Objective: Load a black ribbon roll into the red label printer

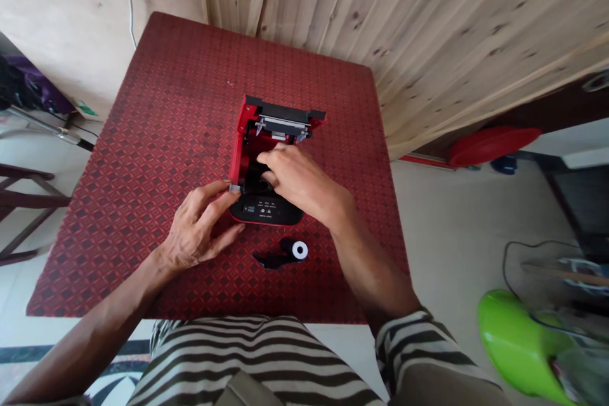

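A small red and black printer (pixel 238 146) stands in the middle of the red patterned table (pixel 157 139), its lid tipped open toward the far side. My left hand (pixel 197 228) rests against the printer's near left corner, fingers spread and touching its side. My right hand (pixel 295 181) reaches into the open compartment with curled fingers; what they hold, if anything, is hidden. A small black holder with a white paper roll (pixel 299 249) lies on the table just in front of the printer, between my forearms.
A wood-panelled wall (pixel 428 25) runs behind the table. On the floor at right lie a green object (pixel 518 342), a red disc (pixel 490 143) and a cable. A dark chair frame (pixel 19 203) stands at left. My striped clothing fills the bottom edge.
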A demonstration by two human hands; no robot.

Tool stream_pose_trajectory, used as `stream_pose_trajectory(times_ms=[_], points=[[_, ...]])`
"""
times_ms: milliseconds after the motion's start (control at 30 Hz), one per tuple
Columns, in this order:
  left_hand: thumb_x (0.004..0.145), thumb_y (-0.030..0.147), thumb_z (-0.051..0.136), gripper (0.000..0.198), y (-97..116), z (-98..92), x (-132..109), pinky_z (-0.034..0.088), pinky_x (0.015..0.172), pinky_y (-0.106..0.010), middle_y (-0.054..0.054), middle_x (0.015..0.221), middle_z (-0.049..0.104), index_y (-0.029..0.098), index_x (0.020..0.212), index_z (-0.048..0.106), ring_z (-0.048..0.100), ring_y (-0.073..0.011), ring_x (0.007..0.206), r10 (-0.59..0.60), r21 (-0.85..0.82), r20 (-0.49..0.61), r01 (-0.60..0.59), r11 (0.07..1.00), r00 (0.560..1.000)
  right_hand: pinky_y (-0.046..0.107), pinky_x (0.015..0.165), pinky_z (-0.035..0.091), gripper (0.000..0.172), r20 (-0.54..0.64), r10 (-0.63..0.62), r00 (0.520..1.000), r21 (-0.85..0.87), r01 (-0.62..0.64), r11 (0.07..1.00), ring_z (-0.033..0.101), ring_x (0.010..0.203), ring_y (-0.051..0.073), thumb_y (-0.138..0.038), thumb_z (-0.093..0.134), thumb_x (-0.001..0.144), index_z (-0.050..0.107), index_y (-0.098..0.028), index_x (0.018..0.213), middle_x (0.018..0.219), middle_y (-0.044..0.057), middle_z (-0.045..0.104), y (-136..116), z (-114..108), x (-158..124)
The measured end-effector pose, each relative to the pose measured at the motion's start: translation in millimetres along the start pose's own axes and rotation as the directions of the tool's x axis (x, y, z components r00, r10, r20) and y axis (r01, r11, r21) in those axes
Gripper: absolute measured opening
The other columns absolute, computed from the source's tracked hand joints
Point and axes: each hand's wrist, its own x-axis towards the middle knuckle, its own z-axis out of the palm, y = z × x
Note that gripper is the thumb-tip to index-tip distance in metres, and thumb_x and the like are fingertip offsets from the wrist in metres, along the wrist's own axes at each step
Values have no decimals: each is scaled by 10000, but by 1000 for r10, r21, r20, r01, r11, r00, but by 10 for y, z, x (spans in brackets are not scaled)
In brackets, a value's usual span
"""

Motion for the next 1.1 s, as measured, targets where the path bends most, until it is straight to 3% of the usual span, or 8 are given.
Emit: stream_pose_trajectory(times_ms=[133,233,333,467,567,667,833,1100], points=[[951,347,766,645,0,-10,2,641,996,-384,-170,1349,656,210,1514,485,693,-266,1219,4,-30,-9,-5,1000,1000,388,1048,563,484,-122,-105,987,177,126,976,735,1138,213,70,444,926,734,-182,1219,1194,82,801,16,-110,-241],[966,377,746,618,7,-103,80,635,1013,-414,-155,1328,675,206,1504,494,692,-271,1221,-25,-85,-22,23,996,999,420,1083,575,483,-213,-187,959,292,245,924,720,1187,206,-11,504,959,683,-227,1352,1307,52,772,-2,-200,-463],[988,424,706,562,13,-287,333,620,1032,-467,-127,1331,679,228,1483,525,687,-277,1202,-97,-106,-31,93,990,995,473,1063,582,327,-295,-208,933,305,298,905,707,1146,241,-134,654,976,712,-222,1286,1223,68,781,-31,-170,-579],[1031,548,607,588,-41,-465,930,607,1019,-430,-120,1417,602,227,1513,508,647,-263,1237,-112,-151,-62,102,983,992,406,959,599,118,-446,-179,877,242,310,919,680,994,215,-158,640,1031,747,-191,1069,1041,64,778,-98,-3,-600],[1072,601,507,653,-159,-407,1361,545,1128,-443,-140,1550,521,186,1570,433,565,-283,1395,-72,-86,-2,72,994,997,393,923,595,147,-509,-159,846,131,258,957,650,966,219,-131,592,1043,731,-175,1021,1034,86,758,-157,99,-617],[1069,703,391,726,-281,-261,1576,506,1167,-493,-153,1472,598,178,1567,454,585,-300,1385,-38,-120,114,52,991,993,386,872,582,175,-506,-145,850,27,183,983,639,932,220,-134,560,1056,710,-189,984,996,86,751,-190,162,-642],[1115,590,342,617,-253,-230,1430,553,1086,-433,-135,1292,703,162,1511,543,674,-248,1198,-33,-147,219,67,987,975,354,755,533,200,-562,-213,799,-134,166,977,590,814,197,-130,568,1056,691,-211,922,905,58,732,-219,237,-676],[1107,423,458,439,-134,-263,820,544,1121,-457,-148,1406,656,195,1442,626,657,-271,1291,156,-127,238,-129,984,959,356,723,527,200,-618,-249,746,-207,152,967,618,786,183,-79,562,1047,717,-197,1002,904,38,757,-271,341,-780]])
